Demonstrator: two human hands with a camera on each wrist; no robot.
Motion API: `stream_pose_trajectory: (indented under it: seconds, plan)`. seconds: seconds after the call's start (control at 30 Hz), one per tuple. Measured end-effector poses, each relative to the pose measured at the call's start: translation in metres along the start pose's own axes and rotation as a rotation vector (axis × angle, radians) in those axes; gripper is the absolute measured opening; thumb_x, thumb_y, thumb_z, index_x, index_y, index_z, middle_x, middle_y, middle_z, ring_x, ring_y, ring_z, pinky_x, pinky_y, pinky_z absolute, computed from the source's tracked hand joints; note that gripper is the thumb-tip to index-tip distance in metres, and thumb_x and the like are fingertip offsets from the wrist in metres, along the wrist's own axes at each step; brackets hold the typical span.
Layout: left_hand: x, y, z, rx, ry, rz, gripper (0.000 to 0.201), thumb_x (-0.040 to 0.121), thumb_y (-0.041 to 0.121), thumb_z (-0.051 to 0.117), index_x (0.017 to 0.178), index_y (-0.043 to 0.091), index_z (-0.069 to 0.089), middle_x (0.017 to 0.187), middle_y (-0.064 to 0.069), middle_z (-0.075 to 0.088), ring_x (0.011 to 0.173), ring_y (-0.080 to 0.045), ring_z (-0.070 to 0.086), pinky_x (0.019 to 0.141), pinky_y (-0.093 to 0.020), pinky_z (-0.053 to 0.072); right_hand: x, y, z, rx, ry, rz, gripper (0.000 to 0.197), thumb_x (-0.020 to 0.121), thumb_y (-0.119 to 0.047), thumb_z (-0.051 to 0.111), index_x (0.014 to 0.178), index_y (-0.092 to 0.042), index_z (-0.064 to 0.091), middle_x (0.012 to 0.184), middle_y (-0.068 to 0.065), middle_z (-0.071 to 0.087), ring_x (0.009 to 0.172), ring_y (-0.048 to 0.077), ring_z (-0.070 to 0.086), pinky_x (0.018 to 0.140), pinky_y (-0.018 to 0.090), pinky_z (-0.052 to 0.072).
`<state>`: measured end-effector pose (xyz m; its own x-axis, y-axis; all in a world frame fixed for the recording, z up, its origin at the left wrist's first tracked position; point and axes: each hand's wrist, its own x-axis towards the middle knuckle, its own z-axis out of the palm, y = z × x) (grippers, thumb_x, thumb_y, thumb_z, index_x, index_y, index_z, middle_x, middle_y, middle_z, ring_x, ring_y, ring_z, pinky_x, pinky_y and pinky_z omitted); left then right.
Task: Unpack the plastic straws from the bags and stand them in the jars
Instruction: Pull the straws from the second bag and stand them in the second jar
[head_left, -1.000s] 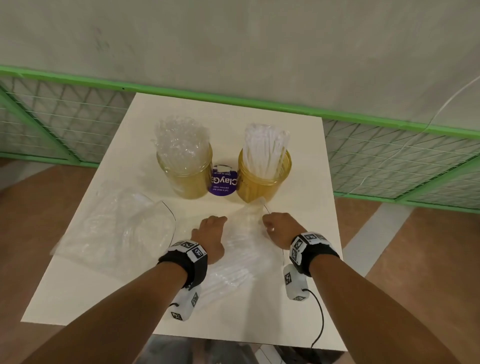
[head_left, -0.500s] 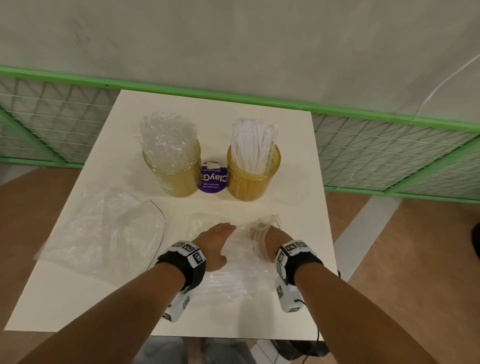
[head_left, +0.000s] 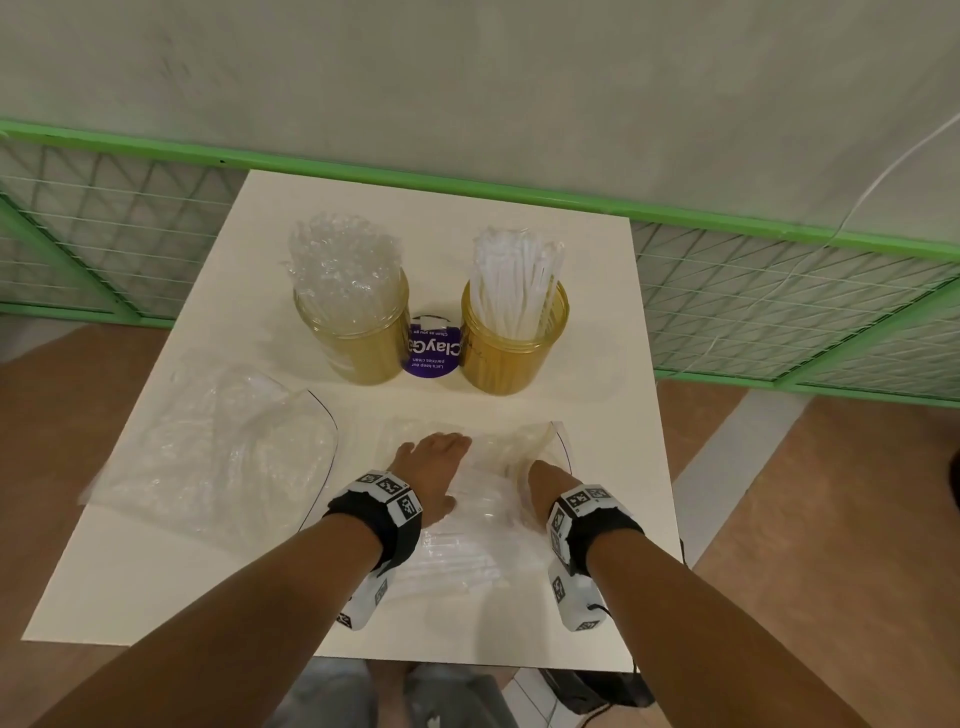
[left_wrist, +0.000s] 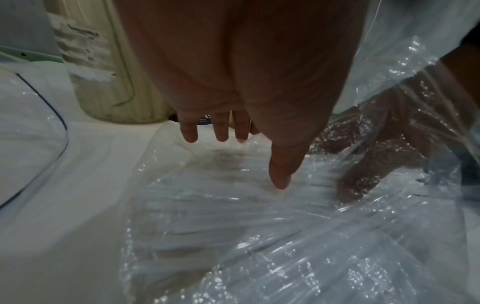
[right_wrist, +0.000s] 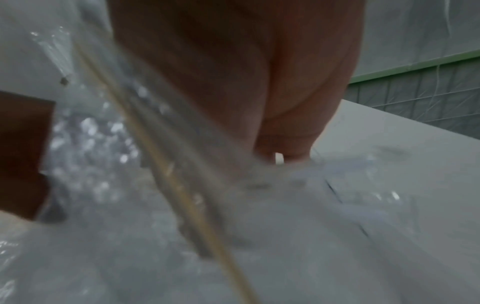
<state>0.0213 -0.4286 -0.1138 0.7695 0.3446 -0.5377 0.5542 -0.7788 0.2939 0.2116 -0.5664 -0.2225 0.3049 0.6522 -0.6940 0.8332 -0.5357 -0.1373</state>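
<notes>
White table (head_left: 597, 613): "ClayGo" disc (head_left: 434, 349); left hand (head_left: 431, 470) flat on bag (head_left: 467, 551); right hand (head_left: 540, 480) grip unclear.

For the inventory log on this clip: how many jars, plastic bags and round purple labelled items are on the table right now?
Amber jars: 2, the left jar holding clear straws and the right jar holding white straws.
Clear plastic bags: 2, the bag at the left and the bag under the hands.
Round purple labelled item: 1, between the jars.
Total: 5.

Two jars (head_left: 353, 332) stand behind the bag (head_left: 467, 519), another bag (head_left: 208, 457) left.
</notes>
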Motion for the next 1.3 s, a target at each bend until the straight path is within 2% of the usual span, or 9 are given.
stream_pose_trajectory:
  seconds: [0.1,0.2,0.27,0.33,0.53,0.67,0.93,1.1,1.3]
  plan:
    - [-0.002,0.001,-0.001,-0.021,-0.004,0.004,0.089,0.092,0.027,0.065,0.158,0.018,0.007,0.166,-0.001,0.009,0.151,-0.023,0.014,0.119,-0.047,0.025,-0.049,-0.032,-0.040,0.040,0.047,0.015,0.040,0.093,-0.024,0.060,0.133,-0.029,0.052,0.125,-0.003,0.064,0.116,0.023,0.064,0.101,0.041,0.051]
    - [-0.006,0.000,-0.002,-0.032,0.007,0.004,0.088,0.093,0.026,0.065,0.158,0.017,0.007,0.166,-0.002,0.009,0.151,-0.023,0.014,0.119,-0.045,0.025,-0.057,-0.042,-0.050,-0.037,0.039,0.001,0.034,0.100,-0.013,0.056,0.134,-0.007,0.057,0.132,0.012,0.061,0.123,0.033,0.059,0.103,0.040,0.047]
    - [-0.007,-0.001,-0.002,-0.035,0.010,0.005,0.087,0.093,0.025,0.065,0.158,0.017,0.007,0.166,-0.002,0.009,0.151,-0.023,0.014,0.119,-0.045,0.025,-0.060,-0.041,-0.050,-0.047,0.055,0.003,0.036,0.103,-0.015,0.051,0.137,-0.003,0.053,0.136,0.014,0.058,0.124,0.033,0.057,0.106,0.040,0.045]
    - [-0.010,-0.002,-0.002,-0.035,0.016,-0.002,0.086,0.093,0.024,0.064,0.158,0.017,0.008,0.166,-0.002,0.010,0.151,-0.023,0.014,0.119,-0.044,0.025,-0.063,-0.044,-0.048,-0.038,0.068,-0.003,0.037,0.103,-0.016,0.050,0.138,-0.005,0.052,0.134,0.013,0.059,0.123,0.032,0.058,0.105,0.038,0.045]
    - [-0.015,-0.003,0.001,-0.032,0.021,-0.008,0.083,0.094,0.019,0.063,0.157,0.016,0.010,0.165,-0.003,0.011,0.151,-0.024,0.016,0.118,-0.045,0.026,-0.073,-0.052,-0.053,-0.059,0.023,-0.051,0.033,0.097,-0.015,0.056,0.129,-0.009,0.058,0.115,0.012,0.069,0.101,0.031,0.070,0.078,0.034,0.050]
    - [-0.014,-0.005,0.004,-0.024,0.032,-0.010,0.082,0.093,0.018,0.064,0.156,0.016,0.013,0.164,-0.004,0.014,0.149,-0.026,0.019,0.116,-0.046,0.029,-0.071,-0.057,-0.056,-0.011,-0.041,-0.048,0.045,0.093,-0.035,0.067,0.133,-0.015,0.059,0.125,0.008,0.066,0.112,0.029,0.066,0.087,0.035,0.048]
    - [-0.015,-0.008,0.005,-0.009,0.038,-0.004,0.080,0.092,0.017,0.064,0.155,0.016,0.015,0.163,-0.004,0.018,0.148,-0.026,0.022,0.115,-0.045,0.031,-0.074,-0.053,-0.055,-0.032,-0.073,-0.071,0.032,0.100,-0.023,0.057,0.127,-0.007,0.060,0.122,0.012,0.067,0.095,0.025,0.061,0.092,0.035,0.049]
    - [-0.015,-0.008,-0.008,0.053,0.039,0.010,0.080,0.092,0.018,0.061,0.156,0.015,0.013,0.163,-0.006,0.016,0.148,-0.026,0.020,0.117,-0.044,0.028,-0.083,-0.046,-0.077,-0.016,0.002,-0.076,0.037,0.099,-0.029,0.058,0.132,-0.011,0.056,0.123,0.011,0.067,0.108,0.031,0.067,0.091,0.038,0.053]
    - [-0.016,0.027,-0.052,-0.230,0.369,0.231,0.064,0.092,0.033,0.057,0.151,0.019,0.035,0.160,0.001,0.031,0.144,-0.019,0.031,0.119,-0.033,0.024,-0.092,-0.042,-0.099,-0.043,0.036,-0.046,0.041,0.094,-0.035,0.061,0.132,-0.020,0.057,0.121,0.008,0.069,0.107,0.032,0.069,0.092,0.042,0.057]
